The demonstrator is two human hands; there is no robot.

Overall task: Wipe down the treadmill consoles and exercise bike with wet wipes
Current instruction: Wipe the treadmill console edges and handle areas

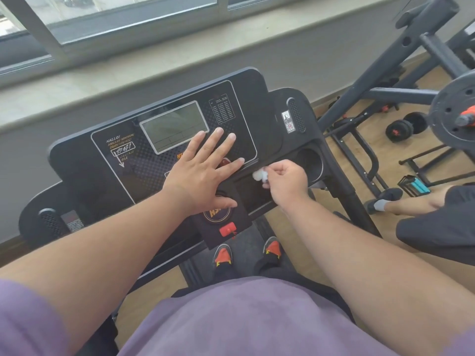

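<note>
I observe the left hand (pixel 203 173) lying flat, fingers straight and spread, on the treadmill console (pixel 115 160), its fingertips at the lower right corner of the grey display (pixel 174 125). At 3 o'clock of it, the right hand (pixel 286 179) pinches a crumpled white wet wipe (pixel 259 174) against the console's right side, just beside the cup holder (pixel 312 161). A red safety key (pixel 227 229) sits at 6 o'clock. Dumbbells (pixel 407 127) lie on the floor at 2 o'clock.

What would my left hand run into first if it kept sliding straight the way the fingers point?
Likely nothing solid: the left hand lies flat on the console, fingers aimed past the screen corner toward the chart.
</note>
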